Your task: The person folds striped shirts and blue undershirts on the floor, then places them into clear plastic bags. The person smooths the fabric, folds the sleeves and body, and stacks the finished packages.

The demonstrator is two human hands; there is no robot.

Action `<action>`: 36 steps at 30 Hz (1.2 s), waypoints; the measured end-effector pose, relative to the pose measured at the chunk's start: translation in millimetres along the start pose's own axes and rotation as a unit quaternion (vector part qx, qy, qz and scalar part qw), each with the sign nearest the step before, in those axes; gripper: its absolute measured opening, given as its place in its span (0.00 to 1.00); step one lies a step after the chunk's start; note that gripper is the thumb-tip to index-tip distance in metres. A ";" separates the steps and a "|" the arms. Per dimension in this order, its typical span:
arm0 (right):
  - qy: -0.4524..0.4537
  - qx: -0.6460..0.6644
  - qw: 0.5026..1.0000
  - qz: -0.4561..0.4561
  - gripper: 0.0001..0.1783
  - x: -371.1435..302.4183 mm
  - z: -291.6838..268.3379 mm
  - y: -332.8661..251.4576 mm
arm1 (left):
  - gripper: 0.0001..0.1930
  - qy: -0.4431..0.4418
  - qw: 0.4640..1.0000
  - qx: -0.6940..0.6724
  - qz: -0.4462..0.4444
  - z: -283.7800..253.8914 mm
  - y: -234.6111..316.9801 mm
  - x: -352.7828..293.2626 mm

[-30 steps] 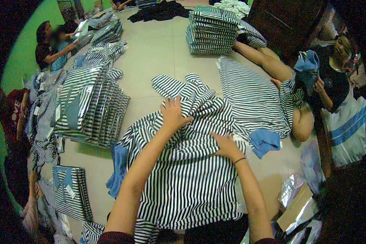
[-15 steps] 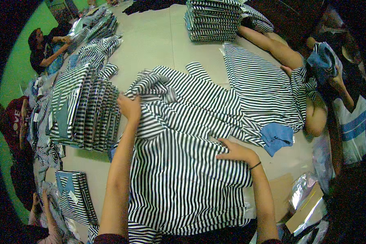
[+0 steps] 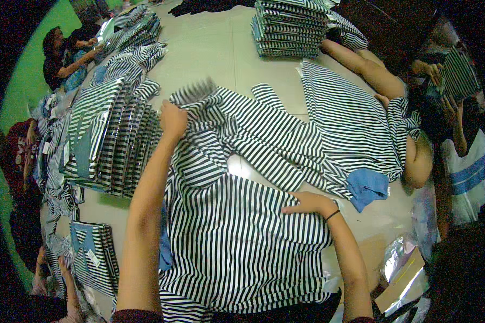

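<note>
A black-and-white striped shirt (image 3: 242, 242) lies spread out in front of me, a bit of blue cloth (image 3: 166, 242) showing at its left side. My left hand (image 3: 174, 121) is closed on its sleeve, holding the fabric up at the shirt's far left corner; the sleeve's loose end is smeared by motion. On the right part of the shirt rests my right hand (image 3: 312, 204), thumb and fingers apart, pressing on the cloth without gripping it. Just beyond, another striped shirt (image 3: 355, 113) with a blue collar (image 3: 368, 187) lies flat, its sleeves reaching toward mine.
Folded striped shirts in clear bags form a leaning row (image 3: 105, 140) by my left arm, with a smaller pile (image 3: 94, 255) nearer. A tall stack (image 3: 288, 29) stands at the far side. Plastic-wrapped packets (image 3: 399, 274) lie right. Several people work around the tiled floor (image 3: 210, 59).
My left hand has risen slightly and drawn the sleeve left and away, flicking its end. A gap with bare floor now shows between the two shirts. My right hand has stayed nearly still.
</note>
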State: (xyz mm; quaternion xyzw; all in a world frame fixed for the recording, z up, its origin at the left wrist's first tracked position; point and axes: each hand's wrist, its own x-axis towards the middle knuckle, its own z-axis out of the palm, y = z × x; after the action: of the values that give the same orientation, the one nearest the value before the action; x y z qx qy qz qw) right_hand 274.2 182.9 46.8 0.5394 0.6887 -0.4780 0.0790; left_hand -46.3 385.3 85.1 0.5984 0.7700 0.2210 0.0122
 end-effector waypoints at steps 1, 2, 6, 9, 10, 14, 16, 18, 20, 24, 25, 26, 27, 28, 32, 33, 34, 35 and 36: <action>-0.006 0.016 1.000 0.006 0.40 5.4 -2.8 -1.0 | 0.35 0.036 0.999 0.031 0.020 -2.9 1.3 -0.1; 0.014 0.002 0.999 -0.045 0.35 9.9 -7.8 -1.0 | 0.42 0.081 0.990 0.051 0.101 -4.1 3.5 -4.8; 0.208 0.032 0.977 -0.042 0.25 27.0 -12.3 -8.3 | 0.18 -0.007 0.885 0.013 0.465 12.3 21.7 -43.3; 0.323 -0.037 0.944 0.061 0.22 36.7 -1.1 -21.2 | 0.10 -0.386 0.735 0.017 0.557 39.1 30.2 -76.4; 0.334 -0.081 0.936 0.069 0.19 39.1 1.0 -25.8 | 0.10 -0.439 0.757 -0.018 0.483 47.6 28.1 -87.9; 0.412 -0.111 0.904 0.038 0.15 32.4 -0.9 -43.1 | 0.18 -0.416 0.836 -0.029 0.356 89.6 36.0 -74.1; 0.479 -0.085 0.873 -0.026 0.21 18.1 -2.0 -50.4 | 0.19 -0.314 0.919 -0.070 0.227 96.7 34.5 -36.1; 0.485 -0.089 0.866 -0.088 0.29 -2.1 0.5 -52.6 | 0.20 -0.198 0.952 -0.234 0.021 83.4 28.5 6.5; 0.399 -0.127 0.907 -0.057 0.31 -17.8 14.6 -49.7 | 0.19 -0.133 0.959 -0.248 0.027 59.9 32.4 17.7; 0.393 -0.224 0.891 0.043 0.33 -18.8 48.7 -17.2 | 0.16 -0.059 0.889 -0.279 0.358 7.8 41.1 -61.7; 0.385 -0.205 0.897 0.071 0.33 -14.1 51.9 -3.8 | 0.16 -0.105 0.890 -0.119 0.427 -3.3 24.5 -100.0; 0.417 -0.217 0.881 0.045 0.32 -8.1 54.2 8.1 | 0.15 -0.016 0.834 -0.184 0.519 -9.5 11.5 -140.9; 0.442 -0.239 0.865 0.017 0.30 -1.5 54.5 17.4 | 0.18 -0.182 0.759 0.036 0.624 -13.6 -6.4 -167.7; 0.458 -0.245 0.854 -0.012 0.30 4.8 51.8 23.6 | 0.22 -0.101 0.681 -0.014 0.725 -22.1 -34.4 -184.3; 0.470 -0.259 0.843 -0.029 0.31 22.1 26.7 11.0 | 0.28 -0.333 0.811 0.078 0.475 -6.9 -85.4 -180.0; 0.460 -0.261 0.848 0.012 0.32 25.5 21.2 -0.5 | 0.25 -0.300 0.828 0.046 0.472 -2.0 -85.8 -182.6; 0.491 -0.244 0.836 0.012 0.34 21.9 21.0 -12.0 | 0.24 -0.245 0.853 0.011 0.460 2.0 -82.8 -189.4; 0.511 -0.204 0.835 -0.005 0.34 17.2 20.9 -22.3 | 0.22 -0.210 0.874 0.000 0.438 4.8 -78.9 -197.0; 0.532 -0.206 0.821 -0.009 0.35 9.0 29.1 -32.0 | 0.20 -0.158 0.905 -0.004 0.394 8.2 -72.8 -203.8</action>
State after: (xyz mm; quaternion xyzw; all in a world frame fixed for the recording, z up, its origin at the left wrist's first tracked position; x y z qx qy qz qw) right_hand 232.5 168.6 44.0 0.6744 0.7113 0.0360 -0.1947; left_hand -52.9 185.6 1.8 0.8803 0.4581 0.1135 0.0484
